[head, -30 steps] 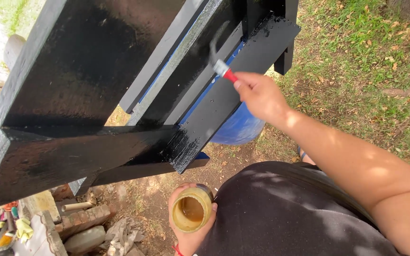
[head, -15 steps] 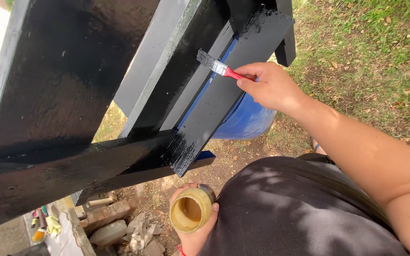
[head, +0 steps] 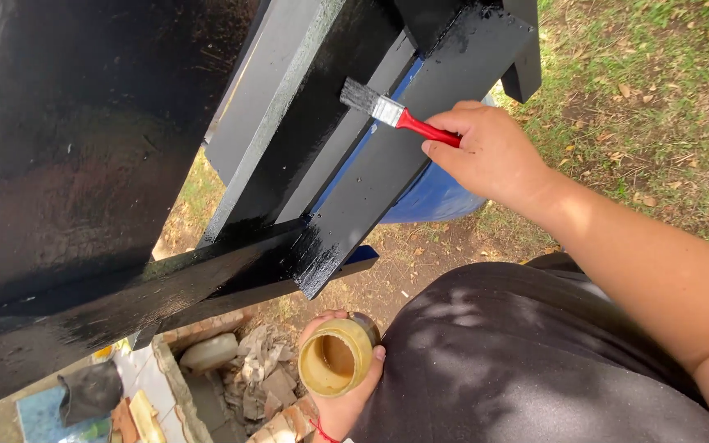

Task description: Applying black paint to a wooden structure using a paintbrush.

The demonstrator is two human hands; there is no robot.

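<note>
My right hand grips the red handle of a small flat paintbrush. Its dark bristles rest on a black-painted plank of a wooden frame that fills the upper left. The plank's paint looks wet and glossy. Lower down, close to my body, my left hand holds an open yellowish jar upright; its inside is brownish. My dark shirt covers the lower right.
A blue barrel stands behind the frame. Grass and bare soil spread to the right. Broken bricks and rubble lie on the ground at the lower left, beside a dark cloth.
My right hand has brought the brush down and left, from above the plank's edge onto its face. The view has shifted slightly; the jar stays in my left hand.
</note>
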